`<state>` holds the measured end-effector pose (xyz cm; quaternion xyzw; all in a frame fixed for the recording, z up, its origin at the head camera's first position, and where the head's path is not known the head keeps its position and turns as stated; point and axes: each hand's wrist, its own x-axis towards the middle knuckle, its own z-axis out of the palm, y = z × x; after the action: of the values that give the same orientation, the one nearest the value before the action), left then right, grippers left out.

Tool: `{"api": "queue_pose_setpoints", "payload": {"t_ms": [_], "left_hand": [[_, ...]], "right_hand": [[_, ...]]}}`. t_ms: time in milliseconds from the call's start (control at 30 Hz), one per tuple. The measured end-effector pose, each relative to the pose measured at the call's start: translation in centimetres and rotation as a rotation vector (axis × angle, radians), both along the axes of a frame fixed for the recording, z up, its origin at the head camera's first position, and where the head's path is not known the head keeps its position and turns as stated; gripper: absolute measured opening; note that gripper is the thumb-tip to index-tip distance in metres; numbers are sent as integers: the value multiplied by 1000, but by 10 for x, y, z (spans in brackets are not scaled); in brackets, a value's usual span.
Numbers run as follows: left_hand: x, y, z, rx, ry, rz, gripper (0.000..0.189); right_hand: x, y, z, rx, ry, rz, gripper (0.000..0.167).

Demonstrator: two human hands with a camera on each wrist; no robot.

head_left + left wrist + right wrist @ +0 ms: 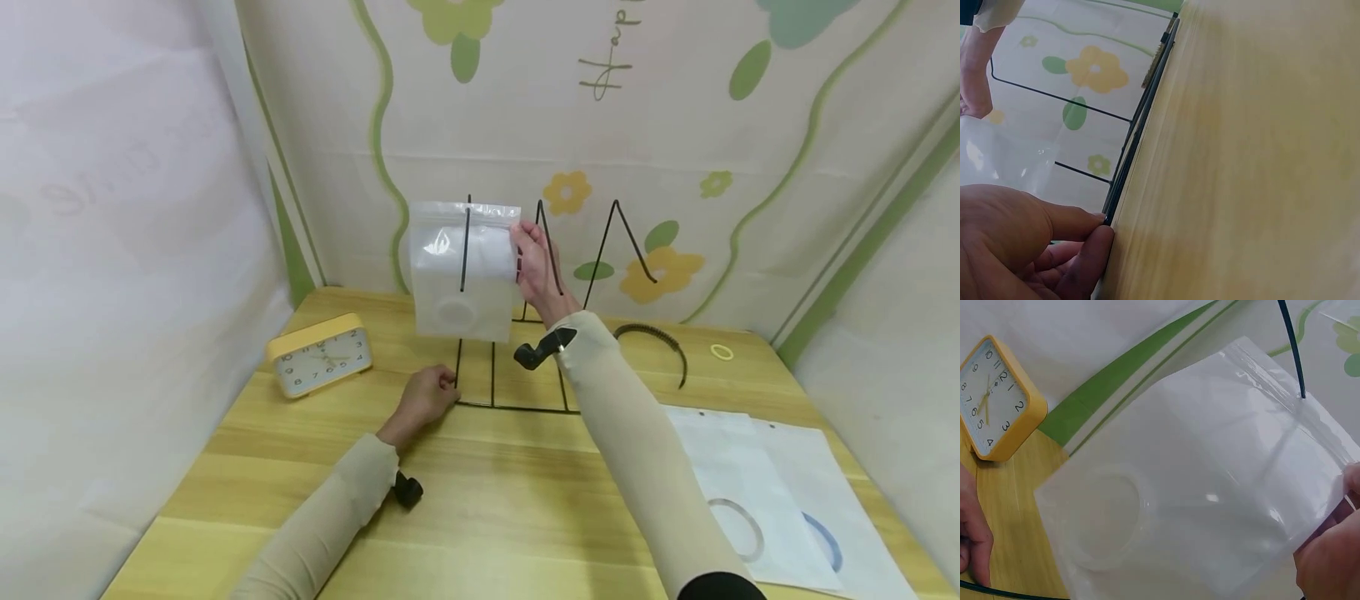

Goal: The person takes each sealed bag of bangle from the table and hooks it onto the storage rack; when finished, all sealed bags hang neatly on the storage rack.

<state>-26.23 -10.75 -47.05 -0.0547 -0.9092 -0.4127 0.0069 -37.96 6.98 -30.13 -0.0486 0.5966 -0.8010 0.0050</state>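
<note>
A translucent white zip bag [438, 275] hangs upright on the leftmost prong of a black wire rack [517, 407]. A pale ring shape shows in its lower part. My right hand [537, 268] pinches the bag's upper right edge between thumb and fingers. In the right wrist view, the prong's tip meets the bag [1185, 450] near its zip strip. Low on the table, my left hand [424, 396] pinches the rack's front left corner. The left wrist view shows thumb and forefinger of that hand [1029, 244] on the thin wire.
A yellow alarm clock [322, 362] stands at the left. Two flat white bags [712, 458] overlap at the right, bearing ring shapes. A dark coiled band [652, 329] and a small yellow ring [722, 352] lie behind them. A patterned curtain [510, 108] closes the back.
</note>
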Motion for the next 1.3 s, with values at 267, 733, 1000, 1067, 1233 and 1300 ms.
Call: {"api": "queue_pose_setpoints", "payload": {"t_ms": [267, 733, 1000, 1067, 1233, 1300], "left_hand": [[2, 0, 1, 1, -25, 12, 28], [2, 1, -5, 11, -42, 15, 28], [3, 1, -4, 18, -50, 14, 28], [3, 2, -4, 16, -44, 17, 29], [3, 3, -5, 16, -34, 6, 29], [5, 2, -5, 16, -36, 7, 29]], "right_hand": [[-2, -4, 3, -13, -15, -47, 13], [-5, -6, 4, -54, -56, -121, 9], [-4, -3, 3, 5, -49, -80, 23], [-3, 0, 2, 39, -31, -51, 29], [2, 8, -5, 121, 0, -23, 42], [5, 10, -8, 141, -3, -43, 45]]}}
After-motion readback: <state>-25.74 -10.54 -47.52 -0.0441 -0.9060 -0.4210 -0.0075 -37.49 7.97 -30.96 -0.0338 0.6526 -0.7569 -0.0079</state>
